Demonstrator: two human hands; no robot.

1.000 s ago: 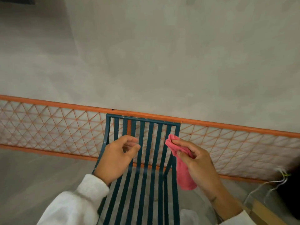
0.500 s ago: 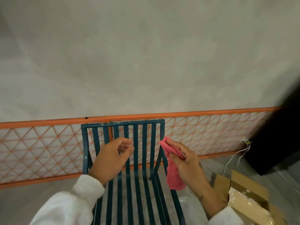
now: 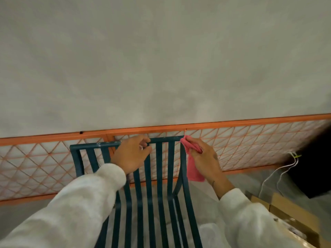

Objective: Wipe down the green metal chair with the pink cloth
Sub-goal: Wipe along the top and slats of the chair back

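Observation:
The green metal chair (image 3: 158, 176) stands in front of me, its slatted back facing a wall. My left hand (image 3: 132, 154) grips the top rail of the backrest near its middle, fingers curled over the bar. My right hand (image 3: 204, 158) pinches the pink cloth (image 3: 193, 169) and holds its upper end against the top right corner of the backrest. The rest of the cloth hangs down beside the right upright.
An orange mesh fence panel (image 3: 44, 158) runs along the grey wall behind the chair. A cardboard box (image 3: 293, 217) sits at the lower right, with white cables (image 3: 279, 169) and a dark object (image 3: 315, 161) beyond it.
Both hands have moved up the backrest. My left hand now grips the top rail, and my right hand has brought the cloth to the top right corner. The view has shifted.

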